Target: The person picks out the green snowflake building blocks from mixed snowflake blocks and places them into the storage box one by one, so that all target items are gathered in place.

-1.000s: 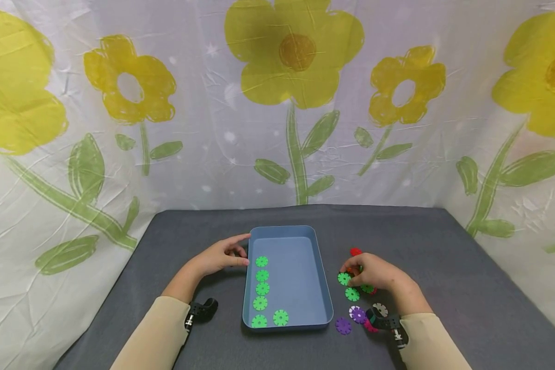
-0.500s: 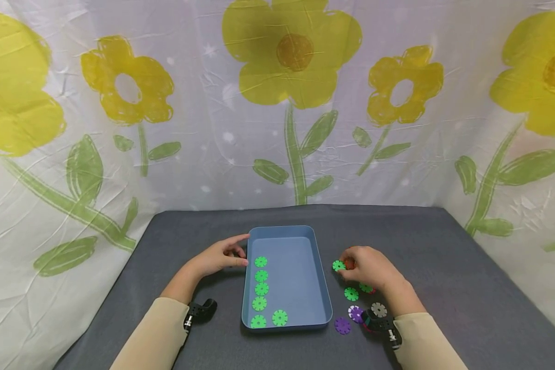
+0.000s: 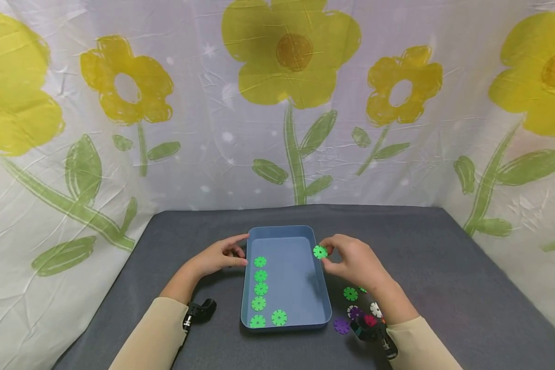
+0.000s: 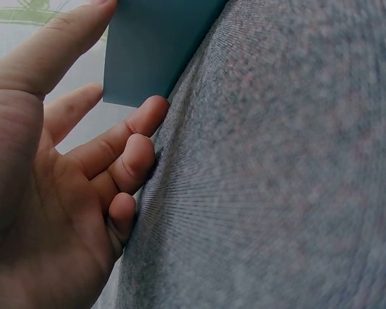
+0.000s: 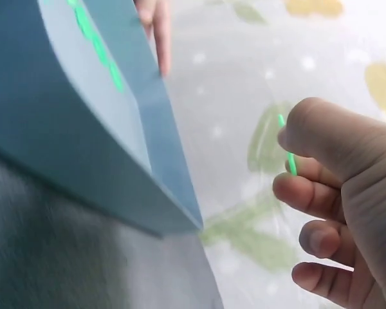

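Observation:
My right hand [image 3: 353, 259] pinches a green notched plastic disc [image 3: 320, 252] between thumb and fingers, beside the right rim of the blue tray [image 3: 291, 282]. In the right wrist view the disc [image 5: 291, 164] shows edge-on at the fingertips. A column of similar green discs [image 3: 260, 289] lies along the tray's left side, with a single green disc [image 3: 279, 317] to the right of the lowest one. My left hand [image 3: 219, 257] rests at the tray's left side, thumb and index finger stretched to its wall; its other fingers are loosely bent near the cloth in the left wrist view.
Right of the tray lie loose discs: a green disc [image 3: 350, 294], a purple disc [image 3: 341, 325], a white disc [image 3: 376, 309] and a red-pink disc [image 3: 370, 320], some partly hidden by my right forearm and wrist camera. Dark grey cloth [image 3: 203, 226] covers the table; a flowered curtain [image 3: 203, 169] hangs behind.
My right hand has pinched a green disc from the loose pile and carried it left to the tray's right rim. My left hand has stayed at the tray's left side.

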Motion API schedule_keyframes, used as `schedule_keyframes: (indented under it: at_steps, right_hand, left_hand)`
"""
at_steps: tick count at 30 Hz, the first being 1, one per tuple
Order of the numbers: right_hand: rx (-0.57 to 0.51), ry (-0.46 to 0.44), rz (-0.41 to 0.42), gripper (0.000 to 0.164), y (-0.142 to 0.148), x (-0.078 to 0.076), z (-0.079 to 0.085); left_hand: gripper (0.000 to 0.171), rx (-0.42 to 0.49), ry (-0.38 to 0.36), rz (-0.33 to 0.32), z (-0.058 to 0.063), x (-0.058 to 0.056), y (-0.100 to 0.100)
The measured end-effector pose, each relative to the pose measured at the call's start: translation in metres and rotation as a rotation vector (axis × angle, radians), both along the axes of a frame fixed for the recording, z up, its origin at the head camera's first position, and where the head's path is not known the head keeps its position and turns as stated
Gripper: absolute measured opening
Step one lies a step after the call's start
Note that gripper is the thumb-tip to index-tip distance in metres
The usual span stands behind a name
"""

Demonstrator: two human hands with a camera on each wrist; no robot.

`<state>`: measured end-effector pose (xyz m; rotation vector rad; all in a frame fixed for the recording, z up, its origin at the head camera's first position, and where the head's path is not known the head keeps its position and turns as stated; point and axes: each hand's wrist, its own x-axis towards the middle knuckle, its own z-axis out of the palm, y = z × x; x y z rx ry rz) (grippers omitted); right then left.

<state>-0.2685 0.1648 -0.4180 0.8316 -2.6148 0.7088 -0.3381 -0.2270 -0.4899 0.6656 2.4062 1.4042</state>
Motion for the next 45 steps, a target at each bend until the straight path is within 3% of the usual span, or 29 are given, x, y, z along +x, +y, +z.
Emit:
schedule_keyframes:
  at_steps: [5, 13, 22, 32, 45]
  right_hand:
    - [-0.061, 0.054, 0.061, 0.026, -0.021, 0.009, -0.002]
    - [-0.098, -0.001, 0.1, 0.024, -0.05, 0.021, -0.01]
    - [-0.011, -0.045, 0.12, 0.021, -0.071, 0.029, -0.026]
    - [0.094, -0.16, 0.144, 0.023, -0.08, 0.032, -0.041]
    - [0.163, -0.129, 0.167, 0.024, -0.081, 0.032, -0.048]
  left_hand:
    - [0.082, 0.001, 0.003, 0.004, 0.001, 0.002, 0.0]
    - [0.082, 0.006, 0.006, 0.0, 0.0, 0.002, -0.001]
    - [0.082, 0.009, -0.004, 0.003, 0.0, 0.0, -0.002]
    - [0.082, 0.011, 0.0, -0.001, 0.001, 0.002, -0.001]
    - [0.082, 0.012, 0.001, 0.002, 0.001, 0.001, 0.001]
